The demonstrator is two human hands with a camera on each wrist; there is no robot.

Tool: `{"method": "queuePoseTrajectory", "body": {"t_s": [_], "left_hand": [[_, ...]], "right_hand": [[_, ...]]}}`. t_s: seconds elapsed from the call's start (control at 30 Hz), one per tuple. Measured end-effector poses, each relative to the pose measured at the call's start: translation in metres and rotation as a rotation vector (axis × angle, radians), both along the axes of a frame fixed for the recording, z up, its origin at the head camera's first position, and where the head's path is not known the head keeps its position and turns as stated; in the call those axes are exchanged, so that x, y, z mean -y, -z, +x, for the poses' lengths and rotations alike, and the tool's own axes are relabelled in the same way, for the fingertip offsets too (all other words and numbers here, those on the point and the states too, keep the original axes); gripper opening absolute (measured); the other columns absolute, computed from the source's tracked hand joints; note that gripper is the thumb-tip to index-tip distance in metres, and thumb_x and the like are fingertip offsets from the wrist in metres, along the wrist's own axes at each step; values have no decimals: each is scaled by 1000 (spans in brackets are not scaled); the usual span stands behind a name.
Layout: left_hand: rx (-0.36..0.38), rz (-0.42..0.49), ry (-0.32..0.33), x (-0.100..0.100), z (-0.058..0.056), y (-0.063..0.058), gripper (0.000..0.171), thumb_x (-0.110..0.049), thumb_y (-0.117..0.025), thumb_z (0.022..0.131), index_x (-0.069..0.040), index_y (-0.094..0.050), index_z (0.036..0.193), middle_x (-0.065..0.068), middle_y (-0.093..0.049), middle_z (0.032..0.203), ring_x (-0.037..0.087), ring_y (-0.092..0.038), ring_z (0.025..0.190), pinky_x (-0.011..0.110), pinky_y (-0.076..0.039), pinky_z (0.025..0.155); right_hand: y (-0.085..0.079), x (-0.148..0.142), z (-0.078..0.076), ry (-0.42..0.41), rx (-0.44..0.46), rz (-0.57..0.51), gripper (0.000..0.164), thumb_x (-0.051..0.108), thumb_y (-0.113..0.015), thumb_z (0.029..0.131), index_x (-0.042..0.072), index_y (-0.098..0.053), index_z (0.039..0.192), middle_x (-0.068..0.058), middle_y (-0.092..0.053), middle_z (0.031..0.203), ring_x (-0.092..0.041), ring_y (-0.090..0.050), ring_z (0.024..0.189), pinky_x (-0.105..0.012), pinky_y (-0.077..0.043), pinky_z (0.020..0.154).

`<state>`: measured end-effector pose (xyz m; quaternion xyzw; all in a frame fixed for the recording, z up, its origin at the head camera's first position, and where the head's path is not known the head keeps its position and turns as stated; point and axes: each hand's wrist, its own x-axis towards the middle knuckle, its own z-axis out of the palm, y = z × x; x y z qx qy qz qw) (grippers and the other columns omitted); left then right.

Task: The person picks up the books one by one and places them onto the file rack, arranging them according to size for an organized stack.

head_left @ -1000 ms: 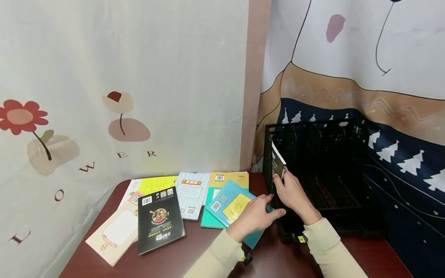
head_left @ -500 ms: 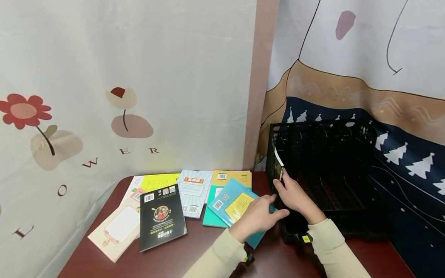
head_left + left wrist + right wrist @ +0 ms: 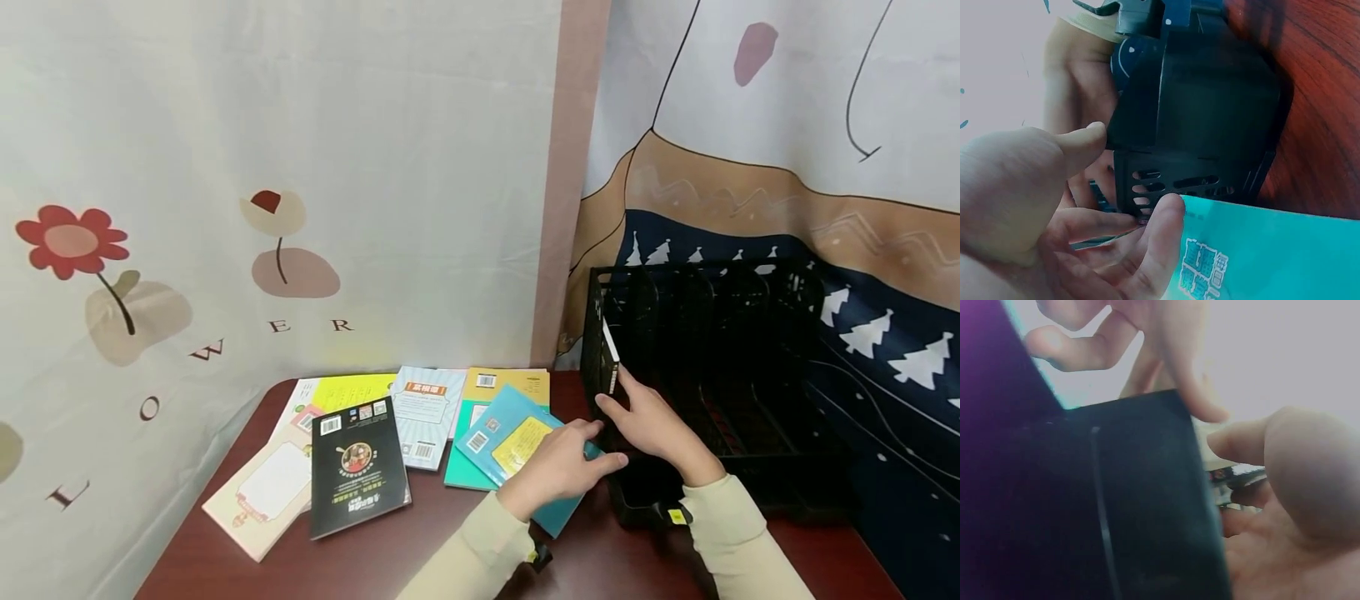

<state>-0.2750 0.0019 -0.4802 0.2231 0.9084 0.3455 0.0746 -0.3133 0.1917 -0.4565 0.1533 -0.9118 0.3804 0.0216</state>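
Observation:
A black book rack (image 3: 750, 467) with upright dividers stands on the right of the table. In its leftmost slot a thin dark book (image 3: 609, 350) with white page edges stands upright, pinched by my right hand (image 3: 652, 421) at its near end. My left hand (image 3: 555, 467) grips the rack's near left corner. The left wrist view shows the thumb at the edge of the black wall (image 3: 1222, 94) and fingertips against the slotted side. A blue book (image 3: 480, 433) lies partly under the left hand. In the right wrist view the rack hides part of the book.
To the left on the dark red table (image 3: 450, 550) lie a black book (image 3: 360, 492), a cream book (image 3: 247, 500), a yellow book (image 3: 345, 387), a pale blue book (image 3: 423, 408) and a green and ochre book (image 3: 517, 382). Curtains hang behind the table.
The dark book has gone lower and deeper into the left slot with my right hand. My left hand stays at the rack's corner. The head view has turned slightly left.

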Motion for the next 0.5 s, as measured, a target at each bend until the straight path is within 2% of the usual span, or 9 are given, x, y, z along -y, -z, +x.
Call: {"method": "queuePoseTrajectory", "body": {"t_s": [0.17, 0.3, 0.4, 0.5], "left_hand": [[8, -3, 1, 2, 1, -3, 74, -63, -58, 99, -14, -55, 154, 6, -57, 157, 25, -53, 144, 46, -47, 115], [6, 6, 4, 6, 0, -5, 72, -64, -56, 100, -15, -56, 153, 5, -59, 156, 23, -56, 140, 45, -50, 112], [6, 33, 4, 9, -3, -7, 71, -64, -56, 100, -15, -58, 152, 4, -61, 153, 17, -68, 120, 40, -56, 100], [12, 64, 0, 12, -6, -11, 69, -63, -57, 100, -16, -59, 151, 4, -62, 151, 9, -70, 97, 34, -59, 85]], "right_hand": [[-7, -7, 4, 20, -44, 20, 73, 40, -56, 108, 8, -28, 167, -32, -54, 154, -49, -62, 129, -68, -50, 103], [-14, -12, 6, 73, -115, -44, 66, 42, -58, 107, 8, -42, 162, -29, -62, 146, -43, -70, 119, -63, -57, 96], [-21, -14, 8, 120, -195, -115, 52, 40, -58, 107, 10, -60, 149, -22, -70, 136, -37, -75, 109, -56, -61, 89], [-26, -15, 9, 173, -268, -176, 36, 34, -57, 108, 9, -73, 129, -16, -78, 117, -29, -77, 96, -41, -64, 79]]}}
